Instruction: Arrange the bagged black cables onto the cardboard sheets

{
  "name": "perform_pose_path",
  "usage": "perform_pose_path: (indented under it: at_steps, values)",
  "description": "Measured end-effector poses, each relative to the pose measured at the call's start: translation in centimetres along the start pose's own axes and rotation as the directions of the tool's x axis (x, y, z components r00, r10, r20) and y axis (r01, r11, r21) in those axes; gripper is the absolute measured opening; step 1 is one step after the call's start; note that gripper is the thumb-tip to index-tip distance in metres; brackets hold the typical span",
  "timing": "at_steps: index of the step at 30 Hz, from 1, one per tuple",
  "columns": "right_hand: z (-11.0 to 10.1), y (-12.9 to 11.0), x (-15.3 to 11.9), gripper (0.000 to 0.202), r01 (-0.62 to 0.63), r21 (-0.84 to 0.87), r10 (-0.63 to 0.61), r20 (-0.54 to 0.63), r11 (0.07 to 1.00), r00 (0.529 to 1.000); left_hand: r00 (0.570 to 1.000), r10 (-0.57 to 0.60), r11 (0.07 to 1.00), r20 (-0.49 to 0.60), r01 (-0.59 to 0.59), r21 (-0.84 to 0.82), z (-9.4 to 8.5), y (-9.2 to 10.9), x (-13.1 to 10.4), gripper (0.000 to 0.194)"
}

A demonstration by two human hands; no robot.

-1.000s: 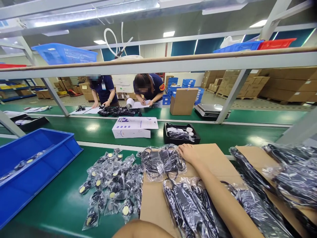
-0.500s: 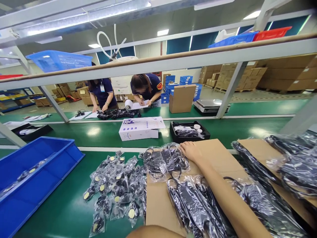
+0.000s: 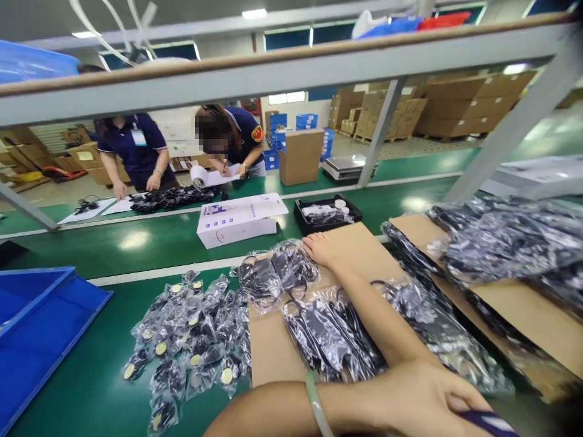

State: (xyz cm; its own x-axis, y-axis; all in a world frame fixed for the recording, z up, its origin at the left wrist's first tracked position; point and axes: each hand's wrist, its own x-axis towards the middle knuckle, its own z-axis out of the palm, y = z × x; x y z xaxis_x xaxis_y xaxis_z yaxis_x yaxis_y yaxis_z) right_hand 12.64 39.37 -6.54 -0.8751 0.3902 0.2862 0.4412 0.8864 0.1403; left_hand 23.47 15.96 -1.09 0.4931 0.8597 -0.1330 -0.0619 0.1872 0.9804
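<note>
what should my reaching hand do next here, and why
Probably close the right hand on the bagged black adapter beside it. That hand lies open on the cardboard sheet with its fingertips at the bag's edge, while the left hand is already closed on a dark item.

No wording can be read anywhere. The white box (image 3: 239, 220), on the belt beyond the right hand (image 3: 321, 250), carries blue printing on its lid and front, too small and blurred to make out. Farther off, past that same hand, a person's dark sleeve bears a round red and yellow badge (image 3: 257, 133) and another person wears a pale card (image 3: 138, 137) on the chest; neither shows letters that can be made out.
</note>
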Motion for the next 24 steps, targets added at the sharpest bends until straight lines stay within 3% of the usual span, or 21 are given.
perform_pose_path:
  at_steps: [2, 4, 6, 8, 9, 11, 13, 15, 20, 24]
  values:
    - [0.2, 0.2, -0.8, 0.039, -0.021, 0.035, 0.020, 0.037, 0.999, 0.999, 0.987, 0.160, 0.987, 0.011, -0.159, -0.023, 0.3, -0.8, -0.7, 0.043]
    - [0.7, 0.7, -1.5, 0.042, -0.035, 0.061, 0.033, 0.035, 0.998, 0.999, 0.965, 0.242, 0.969, 0.098, -0.245, 0.023, 0.3, -1.1, -1.9, 0.042]
    - [1.5, 1.8, -1.8, 0.041, -0.025, 0.105, 0.022, 0.028, 0.994, 0.999, 0.962, 0.272, 0.930, 0.036, -0.272, 0.247, -0.1, -0.9, -3.4, 0.038]
    - [2.2, 2.8, -1.8, 0.044, -0.043, 0.174, 0.031, 0.068, 0.984, 0.997, 0.928, 0.374, 0.840, -0.008, -0.335, 0.427, -0.7, -0.4, -5.2, 0.040]
    - [2.4, 3.2, -1.8, 0.046, -0.054, 0.207, 0.035, 0.090, 0.977, 0.995, 0.909, 0.415, 0.803, 0.046, -0.389, 0.451, -1.0, -0.2, -6.1, 0.038]
    - [2.3, 3.6, -1.8, 0.049, -0.068, 0.264, 0.038, 0.118, 0.962, 0.992, 0.850, 0.455, 0.740, 0.265, -0.527, 0.417, -1.1, 0.1, -7.9, 0.032]
    - [1.9, 3.6, -1.8, 0.046, -0.080, 0.300, 0.046, 0.118, 0.950, 0.992, 0.768, 0.413, 0.694, 0.489, -0.613, 0.376, -0.7, 0.0, -9.3, 0.027]
    - [1.5, 3.4, -1.9, 0.043, -0.093, 0.316, 0.061, 0.109, 0.944, 0.992, 0.729, 0.335, 0.670, 0.596, -0.630, 0.393, 0.0, -0.3, -9.9, 0.027]
    - [0.9, 3.0, -2.0, 0.038, -0.108, 0.301, 0.080, 0.103, 0.948, 0.991, 0.837, 0.242, 0.720, 0.491, -0.494, 0.487, 1.9, -1.1, -9.0, 0.028]
    - [0.7, 2.8, -2.1, 0.038, -0.122, 0.254, 0.100, 0.096, 0.959, 0.990, 0.837, 0.260, 0.794, 0.481, -0.469, 0.387, 2.8, -1.1, -8.1, 0.017]
